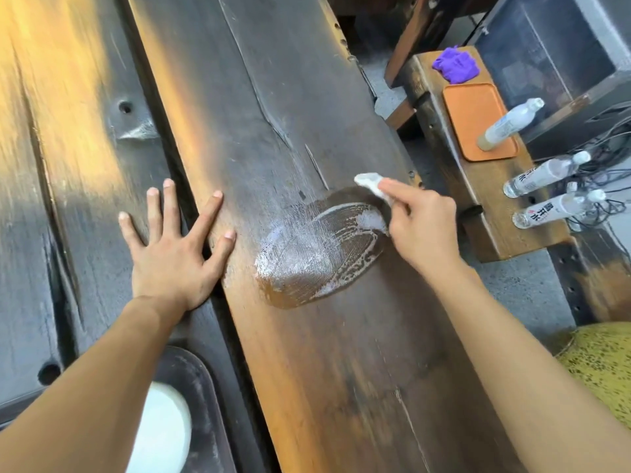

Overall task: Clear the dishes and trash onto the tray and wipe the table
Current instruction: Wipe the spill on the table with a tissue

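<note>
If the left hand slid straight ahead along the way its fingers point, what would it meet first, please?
Nothing, as far as the picture shows: the left hand lies flat, fingers pointing up the table, where only bare wood shows to the frame's edge.

Dark wooden surface [307,80], matt and grain-streaked, wet glossy smear [317,254] with foamy streaks just beside the right hand [423,227], crumpled white paper tissue [372,184] in its fingers, clear glossy plastic bottles [546,174] beyond it, matt orange tray [471,110], purple cloth [456,64].
</note>
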A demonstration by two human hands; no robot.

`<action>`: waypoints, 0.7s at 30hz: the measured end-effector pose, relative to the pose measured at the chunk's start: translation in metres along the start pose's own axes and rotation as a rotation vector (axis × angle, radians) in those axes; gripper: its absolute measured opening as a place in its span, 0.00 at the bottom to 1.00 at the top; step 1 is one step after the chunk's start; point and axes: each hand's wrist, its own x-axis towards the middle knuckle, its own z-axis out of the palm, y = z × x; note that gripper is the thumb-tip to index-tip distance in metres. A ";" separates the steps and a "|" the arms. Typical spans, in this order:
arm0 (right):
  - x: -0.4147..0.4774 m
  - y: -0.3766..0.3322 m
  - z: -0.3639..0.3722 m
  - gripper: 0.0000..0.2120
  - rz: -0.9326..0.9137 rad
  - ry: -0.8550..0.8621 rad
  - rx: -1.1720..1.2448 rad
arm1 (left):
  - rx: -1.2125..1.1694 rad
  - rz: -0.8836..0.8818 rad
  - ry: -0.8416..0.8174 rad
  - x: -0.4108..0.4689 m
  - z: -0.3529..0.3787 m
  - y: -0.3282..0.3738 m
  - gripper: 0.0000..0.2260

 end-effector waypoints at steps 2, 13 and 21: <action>0.012 0.006 0.005 0.17 0.041 -0.097 -0.153 | -0.003 -0.002 0.002 -0.001 0.000 0.000 0.27; -0.088 -0.050 0.027 0.18 -0.137 -0.551 0.212 | -0.008 0.000 0.002 0.000 -0.001 0.001 0.27; 0.041 -0.003 0.000 0.16 0.175 -0.151 -0.049 | -0.011 0.009 0.012 0.000 -0.001 0.000 0.27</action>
